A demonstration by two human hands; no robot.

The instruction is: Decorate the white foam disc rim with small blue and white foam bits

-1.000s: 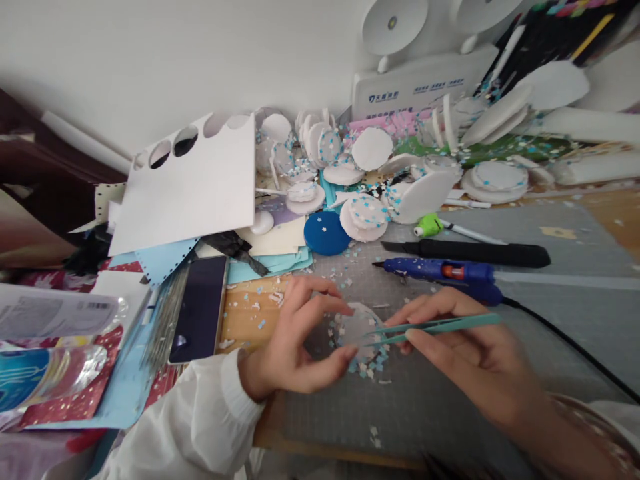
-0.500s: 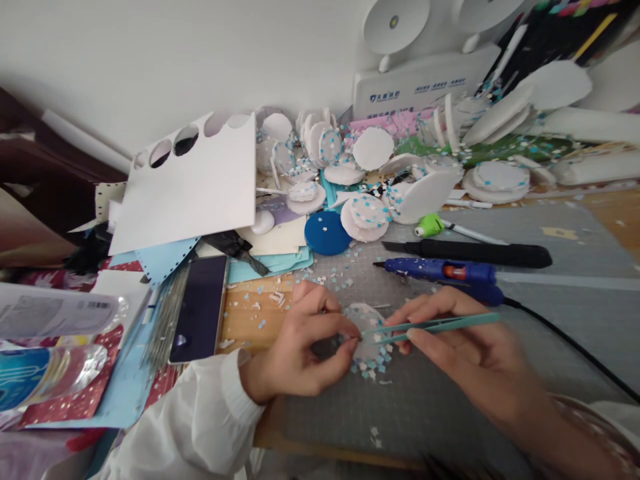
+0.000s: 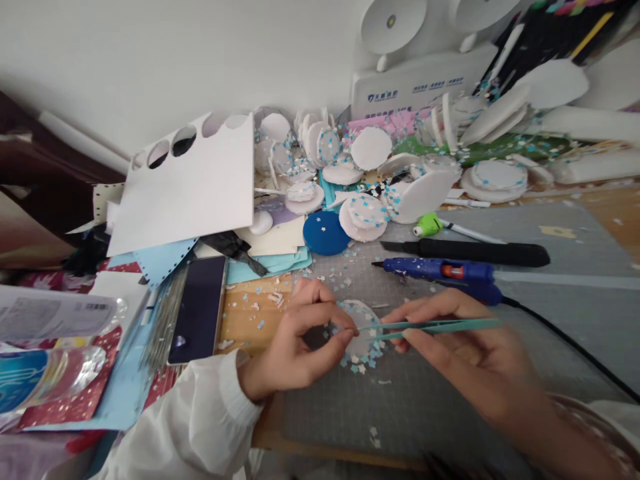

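Observation:
Between my hands, on the grey cutting mat (image 3: pixel 340 413), lies a round white disc (image 3: pixel 361 313) edged with small blue and white star pieces (image 3: pixel 367 360). My right hand (image 3: pixel 450 333) holds teal tweezers (image 3: pixel 440 325) nearly level, their tips pointing left over the disc and standing slightly apart. My left hand (image 3: pixel 310 337) is at the disc's left side, thumb and forefinger pinched together close to the tweezer tips. Whatever that pinch holds is too small to make out. Part of the disc is hidden behind the left fingers.
Behind the disc lie a blue glue gun (image 3: pixel 440 270) with a black cord and a black utility knife (image 3: pixel 470 252). White discs with stars (image 3: pixel 367 217) are heaped along the back, near a blue round lid (image 3: pixel 326 233). A phone (image 3: pixel 197 310) and a white board (image 3: pixel 190 187) are left.
The tweezer arms have come a little nearer each other. My left fingertips and the tweezer tips stay close together over the disc. The whole view has shifted slightly.

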